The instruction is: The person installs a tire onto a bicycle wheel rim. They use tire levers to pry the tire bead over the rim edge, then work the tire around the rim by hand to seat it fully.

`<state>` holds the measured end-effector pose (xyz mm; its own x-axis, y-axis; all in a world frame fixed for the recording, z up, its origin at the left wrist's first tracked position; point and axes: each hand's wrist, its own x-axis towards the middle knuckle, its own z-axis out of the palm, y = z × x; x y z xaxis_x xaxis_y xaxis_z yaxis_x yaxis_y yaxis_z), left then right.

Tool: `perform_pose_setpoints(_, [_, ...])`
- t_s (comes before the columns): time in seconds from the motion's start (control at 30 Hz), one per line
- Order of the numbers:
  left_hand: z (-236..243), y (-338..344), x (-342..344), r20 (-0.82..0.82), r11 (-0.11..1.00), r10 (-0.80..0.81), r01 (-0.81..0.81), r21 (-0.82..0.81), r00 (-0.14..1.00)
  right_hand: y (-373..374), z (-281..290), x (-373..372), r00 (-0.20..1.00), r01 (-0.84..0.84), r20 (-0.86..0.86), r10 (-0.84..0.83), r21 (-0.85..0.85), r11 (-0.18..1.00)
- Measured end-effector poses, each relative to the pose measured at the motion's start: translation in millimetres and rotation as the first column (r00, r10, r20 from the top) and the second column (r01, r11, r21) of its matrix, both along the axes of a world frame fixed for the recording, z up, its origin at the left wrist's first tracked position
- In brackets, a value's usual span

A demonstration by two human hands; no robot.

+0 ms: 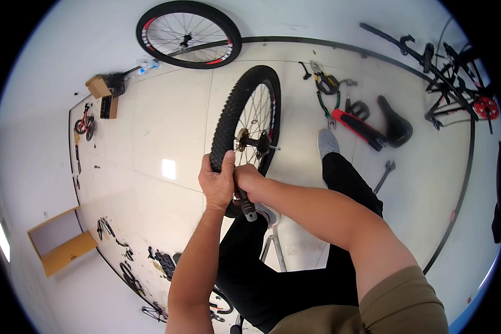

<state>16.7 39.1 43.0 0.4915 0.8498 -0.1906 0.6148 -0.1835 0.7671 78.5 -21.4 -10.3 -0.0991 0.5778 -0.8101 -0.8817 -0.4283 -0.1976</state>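
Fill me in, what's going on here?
A person holds a bicycle wheel upright between their legs. The left hand grips its knobby tire; the right hand is closed around a dark-handled tool at the near side, its working end hidden. The tire is on the wheel. A second wheel leans against the wall; a saddle, hammer and wrench lie on the floor.

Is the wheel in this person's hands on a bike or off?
Off: the wheel's axle sticks out bare, with no bike around it, and the left hand grips the tyre.
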Motion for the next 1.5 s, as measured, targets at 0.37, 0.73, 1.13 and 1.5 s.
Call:
perform_pose_setpoints(0.37, [13,-23,13,-0.098,0.996,0.094,-0.093,0.009,0.991,-27,3,8,0.951,0.205,0.192,-0.243,0.201,0.958])
perform_pose_setpoints(0.73, [-16,-91,-6,0.202,0.781,0.235,-0.061,-0.622,0.951,-124,24,9,0.039,-0.346,0.997,0.071,-0.053,0.937])
perform_pose_setpoints(1.13, [106,-125,-355,0.270,0.574,0.819,-0.713,-0.403,0.507,-144,-35,-1,-0.030,-0.254,0.999,0.015,-0.022,0.967])
perform_pose_setpoints(1.5, [346,-182,-483,0.784,0.600,0.525,-0.797,-0.064,0.332,-143,-116,57,0.027,-0.298,0.995,-0.093,0.097,0.950])
